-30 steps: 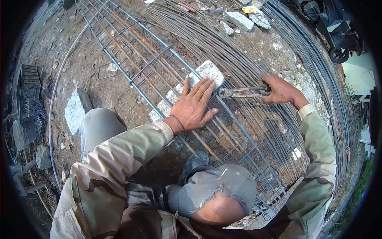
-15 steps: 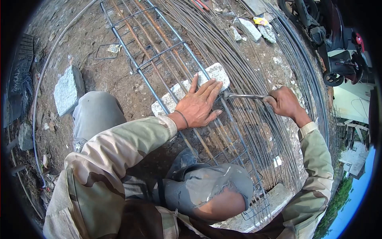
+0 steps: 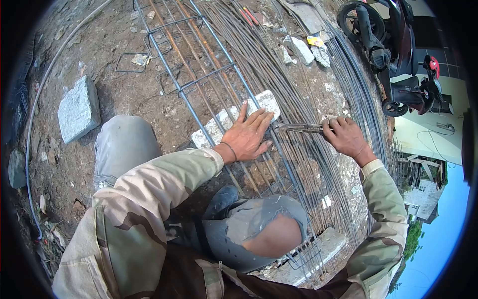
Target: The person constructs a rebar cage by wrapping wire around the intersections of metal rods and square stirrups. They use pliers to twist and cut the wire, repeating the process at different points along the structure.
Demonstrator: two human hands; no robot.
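My left hand (image 3: 244, 134) lies flat with fingers spread across the bars of a rebar cage (image 3: 164, 61), holding nothing. Beneath the cage, by my fingers, is a pale concrete block (image 3: 269, 102). The fingers of my right hand (image 3: 347, 140) wrap round the handles of metal pincers (image 3: 301, 128). Both handles show, slightly apart, and the jaws point left at the cage's right-hand bar, just beside my left hand. Whether the jaws grip anything there is too small to tell.
Loose steel rods (image 3: 279, 79) run alongside the cage. A squared stone block (image 3: 78, 109) sits on the dirt at left, and rubble (image 3: 300, 50) lies beyond the rods. A red-handled tool (image 3: 247, 16) rests at the top. A motorbike (image 3: 393, 55) stands at upper right.
My right hand has turned over, so both pincer handles now show instead of a single edge. My left hand stays on the cage. The whole view has shifted slightly.
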